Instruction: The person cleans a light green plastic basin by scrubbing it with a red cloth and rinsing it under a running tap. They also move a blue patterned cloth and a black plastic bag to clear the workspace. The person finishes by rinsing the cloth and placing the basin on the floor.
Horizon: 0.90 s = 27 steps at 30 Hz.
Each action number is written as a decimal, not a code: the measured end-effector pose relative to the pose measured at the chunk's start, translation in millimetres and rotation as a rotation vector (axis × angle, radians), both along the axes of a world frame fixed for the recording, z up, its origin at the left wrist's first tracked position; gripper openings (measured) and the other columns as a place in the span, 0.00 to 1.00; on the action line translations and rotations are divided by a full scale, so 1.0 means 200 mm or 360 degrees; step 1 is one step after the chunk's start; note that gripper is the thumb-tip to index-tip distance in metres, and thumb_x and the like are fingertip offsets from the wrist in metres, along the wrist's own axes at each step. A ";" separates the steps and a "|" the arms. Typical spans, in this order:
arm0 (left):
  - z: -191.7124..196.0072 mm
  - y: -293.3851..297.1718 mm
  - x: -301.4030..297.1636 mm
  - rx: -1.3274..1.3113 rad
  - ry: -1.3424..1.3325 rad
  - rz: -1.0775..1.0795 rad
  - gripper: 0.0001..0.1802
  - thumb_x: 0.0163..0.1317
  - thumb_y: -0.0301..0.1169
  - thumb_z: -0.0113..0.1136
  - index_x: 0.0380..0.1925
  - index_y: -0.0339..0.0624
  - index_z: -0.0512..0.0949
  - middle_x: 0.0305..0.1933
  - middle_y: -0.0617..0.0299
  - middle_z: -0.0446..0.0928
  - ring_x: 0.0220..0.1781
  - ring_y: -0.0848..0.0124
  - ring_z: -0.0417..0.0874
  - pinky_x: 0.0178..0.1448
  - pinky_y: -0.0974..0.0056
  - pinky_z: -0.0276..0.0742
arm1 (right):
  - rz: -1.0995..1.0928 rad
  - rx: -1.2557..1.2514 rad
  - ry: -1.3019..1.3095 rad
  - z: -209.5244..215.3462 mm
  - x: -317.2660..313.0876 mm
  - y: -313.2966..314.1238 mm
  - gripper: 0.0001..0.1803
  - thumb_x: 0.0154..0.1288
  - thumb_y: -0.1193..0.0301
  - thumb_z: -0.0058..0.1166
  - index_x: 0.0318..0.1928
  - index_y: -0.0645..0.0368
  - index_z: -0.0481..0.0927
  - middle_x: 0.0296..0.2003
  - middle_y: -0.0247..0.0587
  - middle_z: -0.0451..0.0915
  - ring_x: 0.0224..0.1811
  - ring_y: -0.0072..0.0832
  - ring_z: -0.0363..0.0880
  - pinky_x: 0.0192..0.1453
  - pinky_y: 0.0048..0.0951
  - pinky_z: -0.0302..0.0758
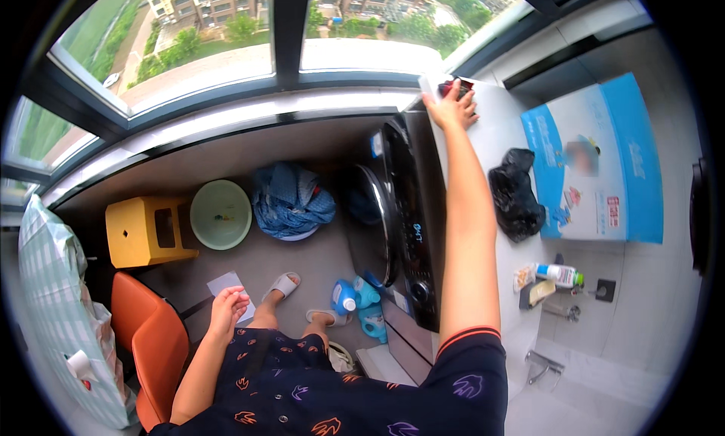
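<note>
My right arm stretches across the white counter (498, 122) above the washing machine (411, 232). At its far end, my right hand (453, 107) is open, fingers spread, against a small dark red object (447, 87); its kind and the exact contact are unclear. Low on the left, my left hand (229, 309) has curled fingers. A white sheet (220, 282) shows directly behind it; I cannot tell whether the fingers pinch it. A black plastic bag (517, 194) lies to the right of my right forearm, beside a blue-and-white box (596, 160).
An orange chair (155, 345), yellow stool (136, 232), pale green basin (220, 214) and blue cloth heap (291, 198) stand to the left. Blue bottles (366, 304) are by my feet. Toiletries (559, 275) and a tap (544, 366) are right. Windows (211, 58) line the far side.
</note>
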<state>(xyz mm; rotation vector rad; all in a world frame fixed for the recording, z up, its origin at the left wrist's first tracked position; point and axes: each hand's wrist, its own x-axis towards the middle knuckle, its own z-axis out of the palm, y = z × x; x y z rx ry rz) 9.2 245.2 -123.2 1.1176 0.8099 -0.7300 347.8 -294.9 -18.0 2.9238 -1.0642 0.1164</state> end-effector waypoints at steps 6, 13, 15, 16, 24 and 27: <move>0.03 0.05 -0.07 0.0074 0.0025 0.0049 0.10 0.70 0.31 0.47 0.46 0.43 0.74 0.37 0.63 0.78 0.39 0.75 0.79 0.46 0.71 0.75 | 0.0609 -0.0184 -0.0311 -0.08 0.05 -0.14 0.43 0.51 0.47 0.62 0.68 0.30 0.58 0.71 0.44 0.54 0.72 0.42 0.52 0.72 0.49 0.51; 0.01 0.02 -0.09 -0.0004 0.0012 -0.0017 0.10 0.70 0.31 0.47 0.47 0.43 0.74 0.37 0.62 0.78 0.40 0.75 0.79 0.47 0.70 0.75 | 0.1077 -0.0813 -0.0731 -0.09 -0.15 0.17 0.13 0.61 0.71 0.51 0.46 0.46 0.80 0.59 0.36 0.71 0.61 0.36 0.68 0.65 0.45 0.64; 0.02 0.02 -0.08 -0.0008 -0.0005 -0.0062 0.10 0.69 0.31 0.47 0.47 0.43 0.75 0.38 0.63 0.79 0.41 0.75 0.79 0.48 0.70 0.74 | 0.1043 -0.1042 -0.0512 -0.18 -0.21 0.22 0.17 0.63 0.69 0.47 0.52 0.51 0.78 0.64 0.36 0.67 0.65 0.33 0.63 0.70 0.44 0.57; 0.02 0.02 -0.07 -0.0001 -0.0011 -0.0076 0.10 0.70 0.31 0.47 0.47 0.43 0.74 0.38 0.63 0.79 0.41 0.75 0.79 0.48 0.70 0.74 | 0.1054 -0.1116 -0.0399 -0.21 -0.25 0.24 0.19 0.63 0.68 0.46 0.54 0.54 0.77 0.65 0.35 0.67 0.66 0.33 0.63 0.72 0.42 0.54; 0.01 -0.02 0.01 -0.0025 -0.0064 -0.0300 0.11 0.70 0.31 0.46 0.48 0.43 0.74 0.37 0.63 0.79 0.39 0.76 0.79 0.47 0.71 0.75 | 0.0771 -0.0756 -0.0472 -0.45 -0.88 0.29 0.24 0.64 0.72 0.43 0.61 0.61 0.66 0.59 0.60 0.69 0.61 0.52 0.68 0.67 0.46 0.64; 0.01 -0.04 0.01 -0.0119 -0.0082 -0.0360 0.11 0.70 0.31 0.46 0.48 0.43 0.74 0.37 0.64 0.79 0.39 0.77 0.79 0.46 0.72 0.75 | 0.0400 -0.0604 -0.0397 -0.40 -1.33 0.35 0.34 0.54 0.62 0.63 0.62 0.48 0.67 0.62 0.49 0.66 0.57 0.56 0.70 0.55 0.51 0.73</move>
